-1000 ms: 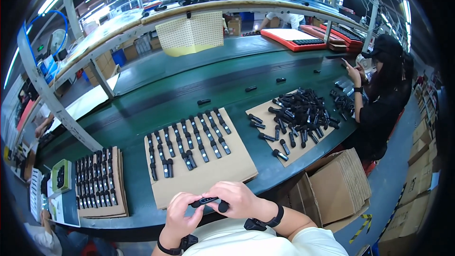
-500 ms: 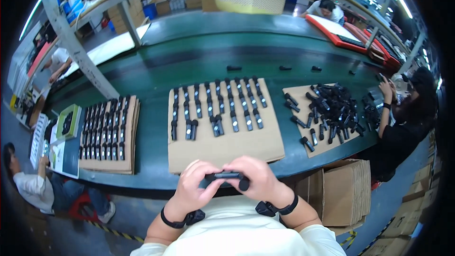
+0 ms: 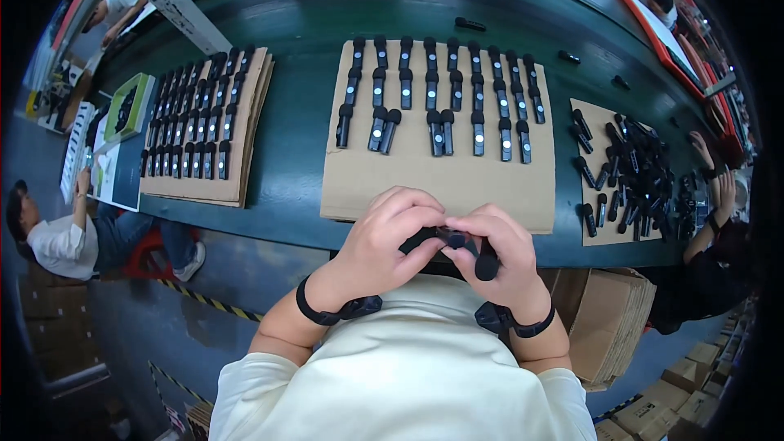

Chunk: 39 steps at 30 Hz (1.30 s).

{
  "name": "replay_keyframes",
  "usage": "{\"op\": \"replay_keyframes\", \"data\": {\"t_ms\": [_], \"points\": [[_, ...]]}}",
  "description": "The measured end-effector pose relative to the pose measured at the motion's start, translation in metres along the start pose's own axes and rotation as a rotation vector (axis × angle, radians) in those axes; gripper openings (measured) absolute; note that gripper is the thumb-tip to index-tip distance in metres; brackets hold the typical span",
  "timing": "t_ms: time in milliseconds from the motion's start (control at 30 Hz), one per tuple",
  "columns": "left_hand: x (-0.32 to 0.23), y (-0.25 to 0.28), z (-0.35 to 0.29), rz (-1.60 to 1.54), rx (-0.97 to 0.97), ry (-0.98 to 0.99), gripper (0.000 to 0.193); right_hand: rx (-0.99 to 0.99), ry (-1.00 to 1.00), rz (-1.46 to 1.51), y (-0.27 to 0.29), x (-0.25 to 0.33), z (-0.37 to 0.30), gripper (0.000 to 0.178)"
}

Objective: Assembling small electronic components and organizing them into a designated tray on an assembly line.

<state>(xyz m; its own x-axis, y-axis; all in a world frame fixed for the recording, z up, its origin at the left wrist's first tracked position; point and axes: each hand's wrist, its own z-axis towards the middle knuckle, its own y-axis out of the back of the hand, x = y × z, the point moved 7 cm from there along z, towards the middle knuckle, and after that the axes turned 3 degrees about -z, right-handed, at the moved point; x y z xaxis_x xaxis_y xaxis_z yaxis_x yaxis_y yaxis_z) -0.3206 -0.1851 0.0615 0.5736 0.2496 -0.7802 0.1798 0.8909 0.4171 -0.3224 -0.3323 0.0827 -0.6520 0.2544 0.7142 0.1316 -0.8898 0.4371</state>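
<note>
Held low over the near edge of the bench, a small black microphone (image 3: 455, 238) is gripped at both ends. The curled fingers and thumb of my left hand (image 3: 384, 243) close around its left end. Pinched at its other side is my right hand (image 3: 510, 253), with a rounded black head (image 3: 487, 267) poking out below the fingers. Whether that head belongs to the same microphone or a second one, I cannot tell. Just beyond my hands, a cardboard sheet (image 3: 392, 188) carries rows of similar microphones (image 3: 478, 132), many with a pale round spot.
More microphones stand in rows on stacked cardboard (image 3: 233, 189) at left, beside a green tray (image 3: 135, 118). A loose heap of microphones (image 3: 641, 167) lies at right, near a co-worker's hands (image 3: 723, 196). Folded cartons (image 3: 612, 318) stand below the bench's right side.
The view has tilted down and swung left, so the bench sits higher and further right in the picture. My hands still grip the microphone, which is now turned at a different angle.
</note>
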Motion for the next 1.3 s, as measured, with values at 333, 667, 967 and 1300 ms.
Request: {"op": "replay_keyframes", "data": {"t_ms": [333, 667, 967, 1300], "points": [[0.021, 0.026, 0.015, 0.110, -0.043, 0.091, 0.029, 0.062, -0.057, -0.315, 0.030, -0.033, 0.007, 0.034], [0.064, 0.103, 0.008, 0.175, -0.289, 0.261, 0.017, 0.062, -0.199, -0.801, 0.112, -0.097, -0.008, 0.030], [0.070, 0.101, 0.017, 0.163, -0.297, 0.294, 0.014, 0.166, -0.244, -0.756, 0.108, -0.121, 0.000, 0.030], [0.060, 0.087, 0.015, 0.161, -0.221, 0.272, 0.016, 0.118, -0.412, -0.523, 0.112, -0.124, -0.011, 0.029]]}}
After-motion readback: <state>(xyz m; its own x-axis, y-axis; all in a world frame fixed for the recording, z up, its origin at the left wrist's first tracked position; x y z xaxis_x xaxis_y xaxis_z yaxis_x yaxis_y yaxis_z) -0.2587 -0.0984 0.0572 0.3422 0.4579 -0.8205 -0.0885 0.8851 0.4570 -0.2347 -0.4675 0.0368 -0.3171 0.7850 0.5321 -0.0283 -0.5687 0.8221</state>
